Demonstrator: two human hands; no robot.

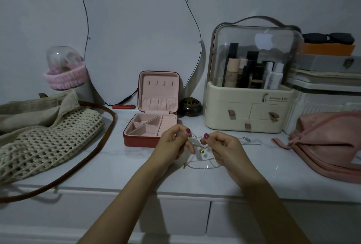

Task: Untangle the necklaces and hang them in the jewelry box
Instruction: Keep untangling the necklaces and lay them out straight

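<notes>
Left hand: my left hand is raised above the counter, thumb and forefinger pinched on the tangled necklaces, other fingers curled under.
Right hand: my right hand is level with the left and near it, thumb and forefinger pinched on the same tangle, remaining fingers curled.
Necklaces: thin silver chains stretched between my two pinches; slack loops hang down and trail on the counter below my hands. A small gold pendant dangles between my hands.
Separate chain: another silver necklace lies flat on the counter, to the right of my right hand, apart from it.
Jewelry box: the red jewelry box sits just beyond my left hand, lid upright and open, pink lining, a row of hooks in the lid with nothing hanging on them.
Left of box: a crochet bag with a brown strap.
Behind box: a dark round pot and an orange lighter.
Right side: a cream cosmetics organiser with a clear dome, and a pink pouch.
</notes>
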